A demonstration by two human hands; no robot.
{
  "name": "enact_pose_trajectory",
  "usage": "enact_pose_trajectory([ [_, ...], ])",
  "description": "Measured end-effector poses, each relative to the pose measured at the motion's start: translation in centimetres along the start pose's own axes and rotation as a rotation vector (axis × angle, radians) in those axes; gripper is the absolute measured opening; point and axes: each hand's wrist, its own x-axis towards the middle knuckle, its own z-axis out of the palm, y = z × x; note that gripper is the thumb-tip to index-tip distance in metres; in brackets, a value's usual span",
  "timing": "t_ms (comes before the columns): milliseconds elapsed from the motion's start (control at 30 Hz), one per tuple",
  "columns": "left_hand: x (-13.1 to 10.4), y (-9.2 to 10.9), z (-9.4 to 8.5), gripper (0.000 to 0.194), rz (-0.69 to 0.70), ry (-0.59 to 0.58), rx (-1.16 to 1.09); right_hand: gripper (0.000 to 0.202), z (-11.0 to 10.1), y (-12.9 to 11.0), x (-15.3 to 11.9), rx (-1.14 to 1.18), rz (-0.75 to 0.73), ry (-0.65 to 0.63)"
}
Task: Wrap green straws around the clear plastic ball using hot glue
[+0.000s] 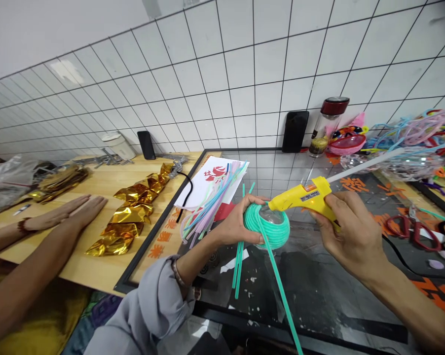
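Note:
My left hand (241, 224) grips the side of a round clear container wrapped in green pipe cleaner (272, 234). A loose length of the green pipe cleaner hangs from it toward the front edge of the table. In my right hand (352, 231) is a yellow glue gun (304, 197), its nozzle at the container's upper rim, a long glue stick (366, 161) jutting from its back. Whether the nozzle touches the rim I cannot tell. Straight green pipe cleaners (238, 271) lie beneath my left hand, partly hidden by it.
Pastel pipe cleaners (211, 202) lie on white paper (193, 190). Red-handled scissors (417, 229) are at right, near a heap of pipe cleaners (426, 133). A glass bottle (324, 128) and a phone (295, 131) stand by the wall. At left, another person's hands (85, 209) rest beside gold foil (129, 212).

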Motion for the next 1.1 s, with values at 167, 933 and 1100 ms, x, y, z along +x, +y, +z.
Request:
enact_pose_trajectory([
  [167, 0.02, -0.15, -0.01, 0.078, 0.004, 0.005, 0.008, 0.024, 0.28, 0.1, -0.19, 0.006, -0.003, 0.011],
  [933, 0.02, -0.14, 0.03, 0.076, 0.01, 0.011, 0.001, 0.018, 0.07, -0.33, -0.05, 0.137, 0.108, 0.009],
  [1100, 0.02, -0.31, -0.08, 0.076, 0.017, 0.009, 0.011, 0.014, 0.37, -0.28, -0.25, 0.182, 0.193, -0.018],
])
